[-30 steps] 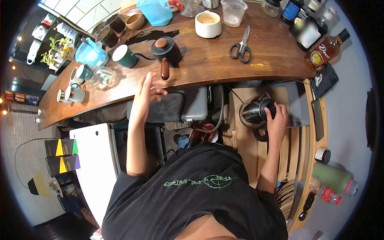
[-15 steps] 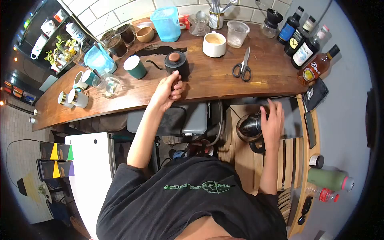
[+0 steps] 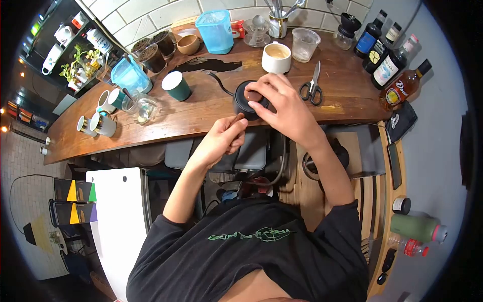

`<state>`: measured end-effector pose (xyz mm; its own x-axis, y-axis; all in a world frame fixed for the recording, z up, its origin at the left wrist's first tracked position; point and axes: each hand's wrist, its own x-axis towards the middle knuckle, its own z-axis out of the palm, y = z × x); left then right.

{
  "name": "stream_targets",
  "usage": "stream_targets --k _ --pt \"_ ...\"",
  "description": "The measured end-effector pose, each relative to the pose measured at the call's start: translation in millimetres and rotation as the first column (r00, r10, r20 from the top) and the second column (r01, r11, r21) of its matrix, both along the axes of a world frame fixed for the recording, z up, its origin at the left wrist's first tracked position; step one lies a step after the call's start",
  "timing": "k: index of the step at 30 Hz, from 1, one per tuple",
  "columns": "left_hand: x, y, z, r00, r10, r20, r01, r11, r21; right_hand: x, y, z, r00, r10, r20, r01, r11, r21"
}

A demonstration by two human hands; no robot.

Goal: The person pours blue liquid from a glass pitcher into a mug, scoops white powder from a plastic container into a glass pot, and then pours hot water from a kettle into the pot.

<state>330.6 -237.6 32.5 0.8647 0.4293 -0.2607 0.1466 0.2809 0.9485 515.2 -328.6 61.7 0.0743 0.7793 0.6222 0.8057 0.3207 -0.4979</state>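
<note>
The black kettle (image 3: pixel 240 104), at the view's twelve o'clock by the counter's (image 3: pixel 347 103) front edge, has shifted toward four o'clock. The left hand (image 3: pixel 220 139) still grips its handle (image 3: pixel 240 116); the right hand (image 3: pixel 287 106), gone from the lower kettle (image 3: pixel 342 157), now grasps its wooden knob (image 3: pixel 253 95).

We look from a single camera worn on the person's head, facing forward and steeply down. Closest to us is the black shirt (image 3: pixel 246 251), seen from above along the bottom. The left hand (image 3: pixel 221 141) and right hand (image 3: pixel 287 108) lie farther out, around the middle of our view. Beyond them we take in the wooden table (image 3: pixel 347 83), its front edge bowed by the wide lens, and the tiled wall (image 3: pixel 151 12) at the top.
</note>
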Motion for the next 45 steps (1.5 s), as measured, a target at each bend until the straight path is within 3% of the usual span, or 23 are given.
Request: stream_targets --k 2,8,11,13,17,21,25,28,32,34,36,38,40,45 --pt "2 -6 1 1.0 -0.018 -0.008 0.018 1.0 0.013 3 -4 0 0.998 0.017 0.066 -0.018 1.0 0.004" --pt "10 -19 0 0.997 -0.074 0.021 0.076 0.988 -0.133 14 -35 29 0.995 0.001 -0.097 0.001 1.0 0.019" --pt "17 -22 -6 0.995 -0.099 0.013 0.1 0.985 -0.144 39 -59 38 0.974 -0.184 -0.133 0.202 0.97 0.134" --pt "14 -26 -9 0.995 -0.091 0.03 0.094 0.983 -0.161 71 -75 31 0.926 -0.374 -0.054 0.378 0.913 0.155" --pt "-6 -38 -8 0.997 -0.071 -0.007 0.07 0.988 -0.134 155 -102 -41 0.8 -0.599 -0.009 0.598 0.798 0.079" --pt "-36 -49 -13 0.999 -0.023 -0.045 0.016 0.99 -0.137 182 -111 -93 0.774 -0.632 -0.028 0.633 0.774 0.032" --pt "-53 -62 -27 0.991 -0.035 -0.132 0.02 0.993 -0.117 190 -109 -111 0.791 -0.61 -0.049 0.61 0.792 -0.011" --pt "-56 -74 -40 0.986 -0.07 -0.153 0.054 0.993 -0.106 193 -113 -116 0.775 -0.631 0.035 0.632 0.773 -0.052" --pt "-49 -87 -52 0.969 -0.183 -0.168 0.162 0.978 -0.13 169 -133 -94 0.685 -0.706 0.179 0.697 0.707 0.123" --pt "-42 -92 -59 0.961 -0.211 -0.181 0.19 0.973 -0.127 146 -163 -86 0.685 -0.727 0.039 0.712 0.68 0.178" --pt "-35 -95 -73 0.949 -0.248 -0.197 0.231 0.967 -0.107 119 -206 -99 0.612 -0.75 -0.251 0.762 0.644 -0.065" --pt "-30 -97 -81 0.939 -0.268 -0.217 0.248 0.962 -0.117 104 -250 -161 0.484 -0.659 -0.576 0.725 0.67 -0.158" --pt "-26 -99 -87 0.932 -0.278 -0.233 0.257 0.959 -0.115 77 -280 -200 0.354 -0.663 -0.66 0.744 0.627 -0.231" --pt "-12 -98 -86 0.889 -0.354 -0.29 0.329 0.935 -0.135 22 -296 -258 0.204 -0.679 -0.705 0.723 0.59 -0.359"
